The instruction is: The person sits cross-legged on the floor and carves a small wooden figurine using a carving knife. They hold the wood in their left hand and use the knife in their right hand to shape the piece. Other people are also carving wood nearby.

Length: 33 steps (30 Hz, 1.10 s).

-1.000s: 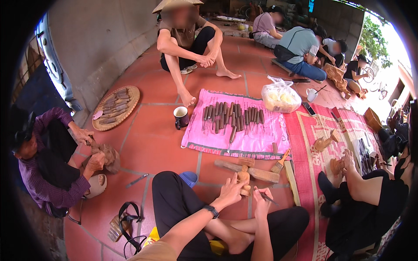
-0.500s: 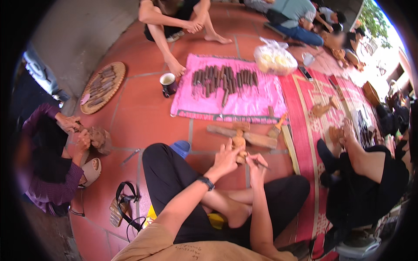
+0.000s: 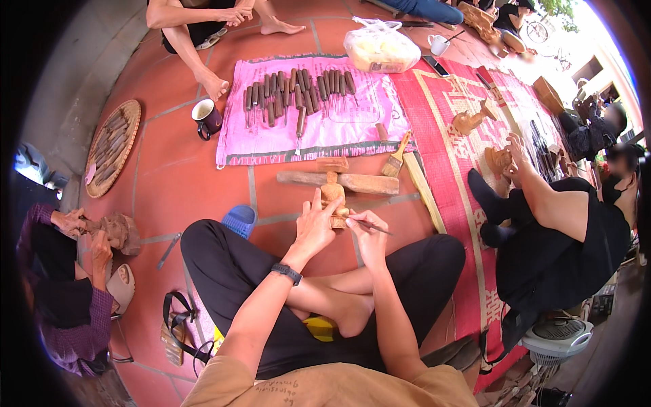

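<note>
Wooden figurine (image 3: 331,192) is in front of the person's crossed legs, over the red tiled floor (image 3: 169,176), its head near a long wooden bar (image 3: 369,183); whether it leans on that bar or only overlaps it is hard to tell from this high, curved view. The left hand (image 3: 314,224) grips the figurine low on its left side, index finger stretched up along the body. The right hand (image 3: 368,237) pinches a slim dark tool (image 3: 378,228), its front end at the figurine's base and its rear end pointing to the right.

Just beyond the bar's right end lies a flat brush (image 3: 395,163), beside a pale wood strip (image 3: 424,193). Farther off, a pink sheet (image 3: 366,112) carries rows of dark-handled tools (image 3: 298,88), with a dark mug (image 3: 207,121) near its left edge and a filled plastic bag (image 3: 382,49) at its far right corner. A patterned red mat (image 3: 441,122) spreads to the right. At the left, a co-worker's hands hold a larger wood carving (image 3: 121,232)
</note>
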Available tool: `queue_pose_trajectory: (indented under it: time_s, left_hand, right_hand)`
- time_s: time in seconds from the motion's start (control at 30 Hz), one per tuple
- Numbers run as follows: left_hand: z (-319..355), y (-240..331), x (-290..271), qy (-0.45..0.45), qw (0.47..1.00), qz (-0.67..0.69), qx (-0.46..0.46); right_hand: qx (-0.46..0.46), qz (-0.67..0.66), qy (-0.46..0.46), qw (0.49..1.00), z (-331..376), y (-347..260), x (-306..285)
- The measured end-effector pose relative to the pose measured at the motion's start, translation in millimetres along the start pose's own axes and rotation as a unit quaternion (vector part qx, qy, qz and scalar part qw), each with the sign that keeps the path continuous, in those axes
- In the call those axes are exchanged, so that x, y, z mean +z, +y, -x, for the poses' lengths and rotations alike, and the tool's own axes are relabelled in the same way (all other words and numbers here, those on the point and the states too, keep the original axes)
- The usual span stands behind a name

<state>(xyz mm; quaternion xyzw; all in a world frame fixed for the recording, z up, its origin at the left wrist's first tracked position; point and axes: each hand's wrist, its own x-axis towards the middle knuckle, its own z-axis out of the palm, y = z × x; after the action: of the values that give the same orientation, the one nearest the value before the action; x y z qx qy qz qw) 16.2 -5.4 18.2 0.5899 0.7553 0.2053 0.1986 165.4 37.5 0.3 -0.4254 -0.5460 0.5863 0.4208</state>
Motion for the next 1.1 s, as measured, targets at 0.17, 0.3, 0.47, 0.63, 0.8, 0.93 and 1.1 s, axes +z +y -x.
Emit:
queue_pose_trajectory:
  time_s: [0.17,0.3,0.47,0.63,0.8,0.93,1.1]
  left_hand:
    - [0.9,-7.0,10.7,0.019,1.000,-0.010,-0.005]
    - [4.1,-9.2,13.6,0.045,0.999,-0.001,0.006]
    - [2.7,-8.7,15.3,0.050,0.998,0.001,0.023]
    - [1.7,-20.2,28.1,0.031,0.999,-0.037,0.019]
    - [-0.4,-20.6,30.0,0.024,0.999,-0.038,0.025]
    - [2.3,-7.4,8.0,0.027,0.999,0.018,0.039]
    - [2.0,-1.4,9.3,0.023,0.999,0.030,0.029]
  right_hand:
    - [0.034,-0.026,0.036,0.998,-1.3,8.0,0.1]
    - [0.063,-0.174,0.093,0.978,-1.9,14.9,-5.8]
    - [-0.072,0.045,0.026,0.996,0.0,4.3,7.2]
    - [-0.159,0.248,0.021,0.955,6.3,-21.7,24.1]
    - [-0.150,0.279,0.032,0.948,7.8,-36.7,27.9]
    - [-0.127,0.237,0.050,0.962,-6.7,-10.4,10.1]
    - [-0.099,0.242,0.059,0.963,-6.0,-13.5,4.5]
